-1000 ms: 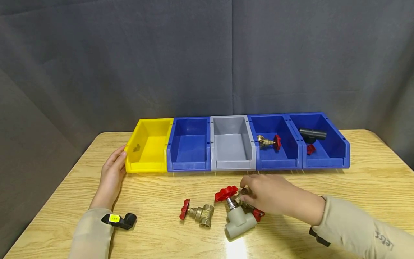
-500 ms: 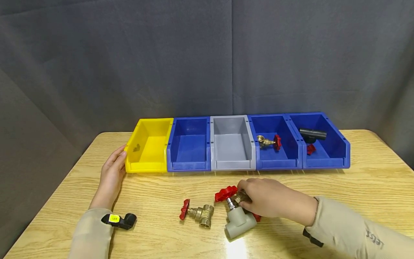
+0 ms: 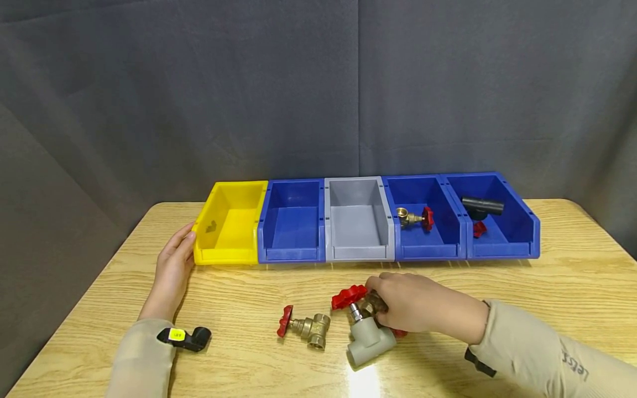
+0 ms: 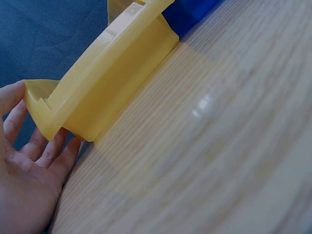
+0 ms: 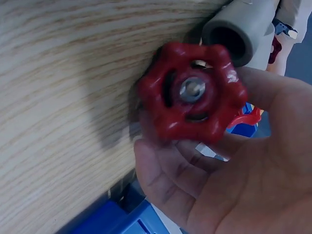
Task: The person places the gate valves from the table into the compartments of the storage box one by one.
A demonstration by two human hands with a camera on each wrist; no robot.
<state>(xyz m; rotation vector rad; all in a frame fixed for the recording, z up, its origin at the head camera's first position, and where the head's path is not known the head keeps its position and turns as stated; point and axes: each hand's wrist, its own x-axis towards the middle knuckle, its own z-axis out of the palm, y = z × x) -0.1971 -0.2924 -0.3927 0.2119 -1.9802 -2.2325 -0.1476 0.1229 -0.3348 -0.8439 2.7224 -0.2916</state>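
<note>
R hand (image 3: 415, 304): fingers clamped round brass valve (image 3: 370, 303), just beside grey valve (image 3: 369, 338).
L hand (image 3: 171, 270): fingers apart, relaxed, touching yellow bin (image 3: 226, 256) at outer side.
2nd brass valve (image 3: 312, 330): on tbl (image 3: 239, 331), L of grey one.
Blue bins (image 3: 430, 252), R end: 3rd brass valve (image 3: 410, 219) in inner, blk pipe (image 3: 490, 206) + red part (image 3: 479, 229) in outer.
Bkgd: dk grey cloth (image 3: 249, 94).

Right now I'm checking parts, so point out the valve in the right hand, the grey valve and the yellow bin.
Held valve (image 5: 208, 101), right wrist view: on its red handwheel.
Grey valve (image 3: 370, 340), head view: on its tee-shaped body.
Yellow bin (image 3: 226, 256), head view: on its front wall.
</note>
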